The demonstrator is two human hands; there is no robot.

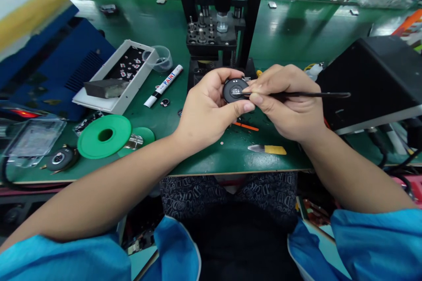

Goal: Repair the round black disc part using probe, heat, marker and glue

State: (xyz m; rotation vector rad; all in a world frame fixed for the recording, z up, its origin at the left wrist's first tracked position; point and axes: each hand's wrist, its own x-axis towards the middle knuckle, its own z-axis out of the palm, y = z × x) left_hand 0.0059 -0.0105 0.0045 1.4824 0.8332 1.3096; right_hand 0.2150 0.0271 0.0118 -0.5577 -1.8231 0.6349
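The left hand (211, 112) is clamped on a round black disc (231, 91), above the green table (201, 162), on the near side of the press (211, 46). The right hand (288, 101) pinches a thin dark tool (310, 95), its tip at the disc's middle. A marker (164, 86) and green spool (89, 140) lie left.

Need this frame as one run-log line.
left hand: holding round black part | right hand: holding thin black tool, tip over part's face

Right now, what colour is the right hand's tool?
Black; the tool shows best in the head view.
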